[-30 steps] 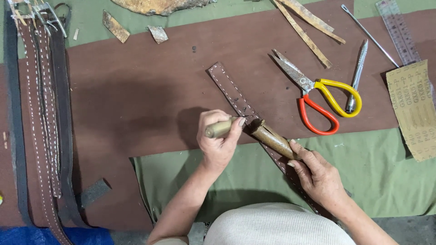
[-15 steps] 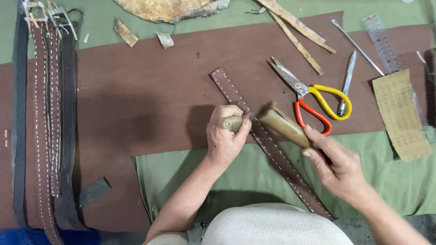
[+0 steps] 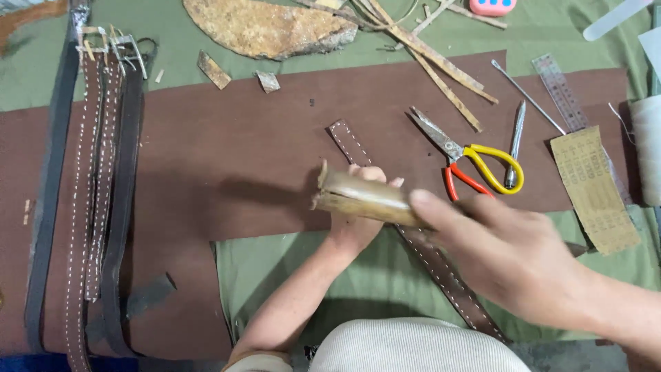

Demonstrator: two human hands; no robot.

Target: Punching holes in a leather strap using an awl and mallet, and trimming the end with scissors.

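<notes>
- Two bare hands meet over a long brown stitched leather strap (image 3: pixel 441 272) that lies slantwise across the dark brown leather sheet (image 3: pixel 241 151) and the green cloth (image 3: pixel 289 275) on the tabletop.
- The right hand (image 3: pixel 506 251) has its fingers closed round a tan, horn-like tool (image 3: pixel 361 196), held nearly level just above the strap; its blunt end points left.
- The left hand (image 3: pixel 358 213) sits under that tool, fingers curled, resting on the strap; whether it grips the strap or the tool cannot be told.
- Red-and-yellow-handled scissors (image 3: pixel 475 165) lie just right of the hands, with a slim metal awl (image 3: pixel 515 148) beside them.
- A rough tan sandpaper piece (image 3: pixel 595 189) and a clear plastic ruler (image 3: pixel 561 89) lie further right.
- Several dark stitched leather belts (image 3: pixel 96 200) run along the left edge.
- A rusty flat stone slab (image 3: pixel 268 27) lies at the top.
</notes>
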